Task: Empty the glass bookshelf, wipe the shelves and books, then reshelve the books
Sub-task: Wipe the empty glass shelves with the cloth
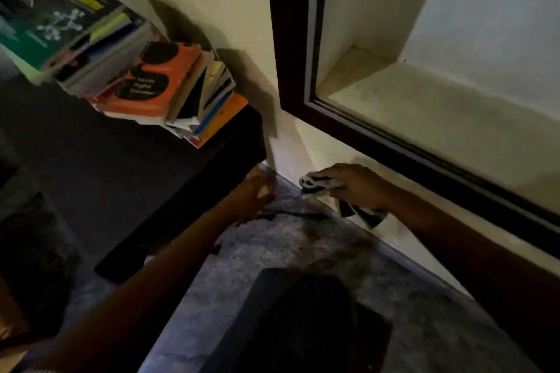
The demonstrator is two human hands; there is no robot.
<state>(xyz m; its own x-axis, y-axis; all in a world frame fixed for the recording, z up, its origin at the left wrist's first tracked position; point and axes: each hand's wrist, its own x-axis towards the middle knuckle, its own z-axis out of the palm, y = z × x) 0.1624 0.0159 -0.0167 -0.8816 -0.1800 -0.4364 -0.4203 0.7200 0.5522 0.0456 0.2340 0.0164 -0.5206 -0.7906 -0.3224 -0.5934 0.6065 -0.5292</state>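
From the head view we judge the emptying done. The one shelf (424,106) we can see inside the bookshelf (291,39) is bare, and the books (145,82) lie in two leaning stacks on the dark table (151,179) at left, against the wall. We cannot tell whether that shelf has been wiped; it looks dull and faintly marked. Wiping the books and reshelving them appear to be left.

Our right hand (360,188) is curled round a black-and-white cloth (318,186), one end bunched under the fingers and the other hanging below the palm. It sits low, just beside the wall under the bookshelf's dark frame. Our left hand (254,197) reaches toward the corner at the foot of the table, fingers spread and holding nothing we can make out, though it is blurred. A pale tan thing shows just past it; we cannot say what it is.

Around us are a mottled floor (303,245), a dark line (297,215) lying on it near the left hand, and a dark shape (303,312) in the foreground. The table's corner juts between our hands and the books.
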